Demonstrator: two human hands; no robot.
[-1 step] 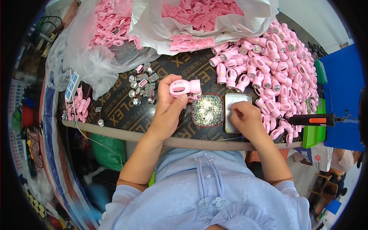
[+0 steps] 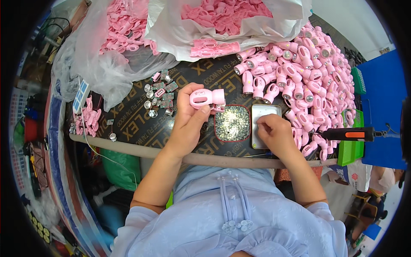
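Note:
A pink toy-like flashlight [image 2: 200, 97] with an open loop handle lies sideways in my left hand [image 2: 186, 126], thumb pressed along its lower side. Small parts stick out beneath its head. My right hand [image 2: 276, 133] hovers at a shallow metal tray [image 2: 266, 110], its fingers pinched together; whatever they hold, if anything, is hidden. Between the hands sits a red-rimmed square dish [image 2: 233, 141] full of tiny shiny pieces, too small to name exactly.
Finished-looking pink flashlights [image 2: 314, 73] heap up at the right, beside an orange-black electric screwdriver [image 2: 349, 134] and a green basket [image 2: 358, 147]. A white sack [image 2: 167, 40] holds pink shells at the back. Reflector assemblies [image 2: 160, 94] cluster left of my left hand.

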